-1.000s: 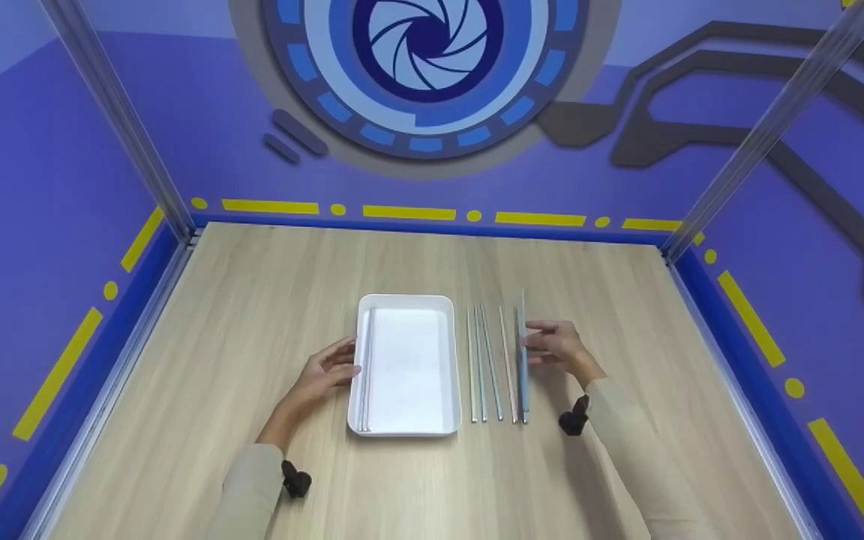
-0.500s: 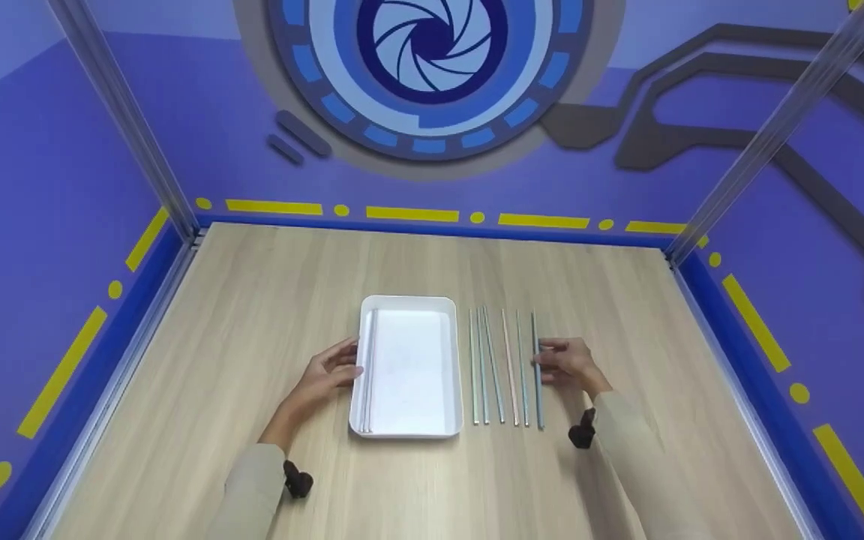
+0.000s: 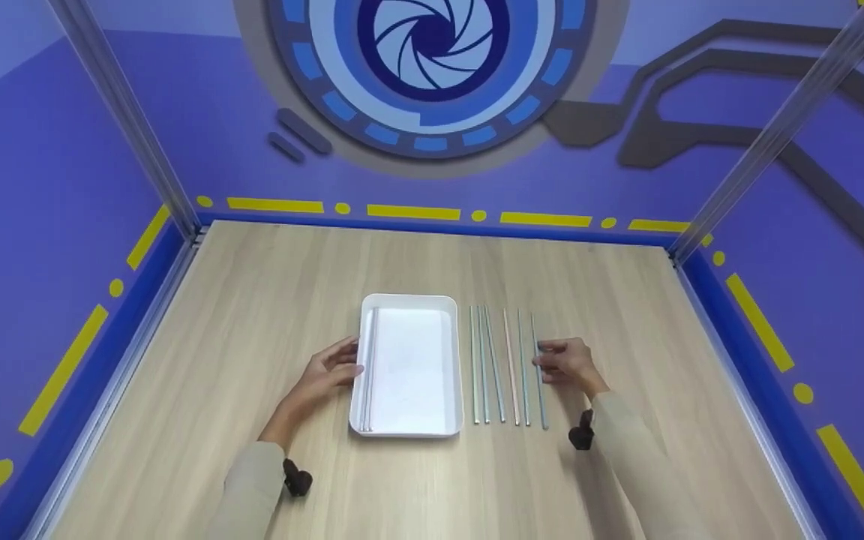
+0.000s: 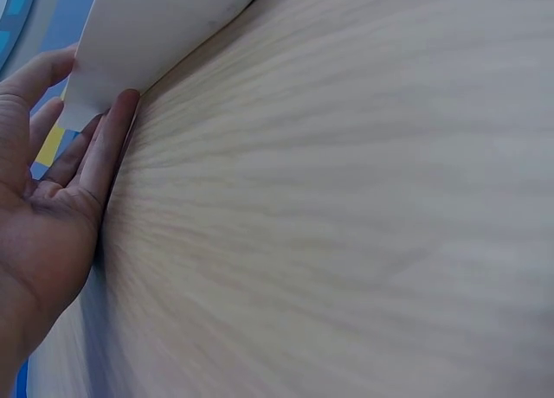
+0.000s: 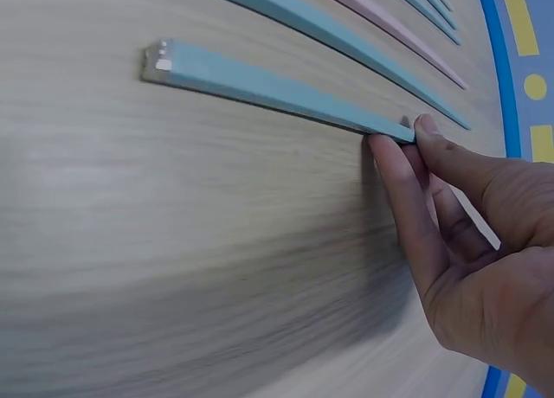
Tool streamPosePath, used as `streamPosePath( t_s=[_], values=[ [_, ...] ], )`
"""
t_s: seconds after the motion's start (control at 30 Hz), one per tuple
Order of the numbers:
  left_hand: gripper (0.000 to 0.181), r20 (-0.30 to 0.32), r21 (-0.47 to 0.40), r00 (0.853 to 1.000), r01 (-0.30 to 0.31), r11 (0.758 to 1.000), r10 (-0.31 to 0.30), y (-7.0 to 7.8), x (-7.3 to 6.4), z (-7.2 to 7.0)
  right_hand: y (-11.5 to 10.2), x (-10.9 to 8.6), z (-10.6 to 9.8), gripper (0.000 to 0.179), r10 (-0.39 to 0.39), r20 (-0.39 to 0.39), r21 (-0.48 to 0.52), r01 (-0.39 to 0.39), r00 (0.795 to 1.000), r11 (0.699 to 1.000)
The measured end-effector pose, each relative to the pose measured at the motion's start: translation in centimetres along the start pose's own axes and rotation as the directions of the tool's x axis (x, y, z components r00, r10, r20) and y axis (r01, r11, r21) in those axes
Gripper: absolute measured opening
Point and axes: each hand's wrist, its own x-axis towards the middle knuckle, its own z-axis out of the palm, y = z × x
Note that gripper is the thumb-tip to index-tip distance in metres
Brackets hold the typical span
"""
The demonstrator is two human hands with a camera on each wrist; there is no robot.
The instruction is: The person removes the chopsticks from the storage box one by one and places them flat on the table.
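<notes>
Right hand (image 3: 567, 360), 3 o'clock of the tray: thumb and fingertips pinch a blue chopstick (image 5: 251, 86), thick end toward 6; contact with table cannot be told. Left hand (image 3: 325, 371), at the tray's 9 o'clock side: grips the edge, thumb at the rim. White tray (image 3: 417, 367), long axis 12–6, holds two pale chopsticks (image 3: 373, 367) along its 9 o'clock wall. Between tray and right hand, on the wooden table (image 3: 289, 277): three bluish chopsticks (image 3: 483, 367), a pink chopstick (image 3: 511, 367), another blue one (image 3: 523, 367). Patterned purple wall (image 3: 207, 135) at 12.
</notes>
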Motion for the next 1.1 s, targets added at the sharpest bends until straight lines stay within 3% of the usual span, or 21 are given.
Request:
streamPosePath(
  t_s=[0.17,0.3,0.5,0.67,0.87,1.1],
  values=[
    [0.070,0.013,-0.012,1.000,-0.001,1.000,0.001,0.2,0.0,0.1,0.2,0.0,-0.1,0.046,-0.001,-0.011,0.003,0.001,1.000,1.000],
    [0.071,0.024,-0.024,1.000,0.003,1.000,-0.002,0.2,0.0,0.0,-0.1,-0.3,-0.4,0.046,-0.016,0.024,0.014,0.016,1.000,1.000],
    [0.071,0.021,-0.023,1.000,0.015,1.000,-0.014,0.2,-0.1,0.0,-1.4,-0.7,-0.9,0.046,-0.005,0.034,0.001,0.005,0.999,1.000],
    [0.070,0.011,-0.026,1.000,0.011,1.000,-0.011,0.3,-0.1,-0.1,-3.1,-0.6,-0.9,0.045,-0.060,0.043,-0.029,0.061,0.997,0.998],
    [0.070,0.009,-0.042,1.000,0.006,0.999,-0.005,0.3,-0.2,-0.1,-5.8,-0.5,0.4,0.041,-0.127,0.087,-0.029,0.130,0.988,0.991],
    [0.071,0.025,-0.033,1.000,0.009,0.999,-0.008,0.1,-0.1,0.0,-8.5,-0.9,3.8,0.033,-0.219,0.145,-0.031,0.225,0.965,0.974]
  ],
)
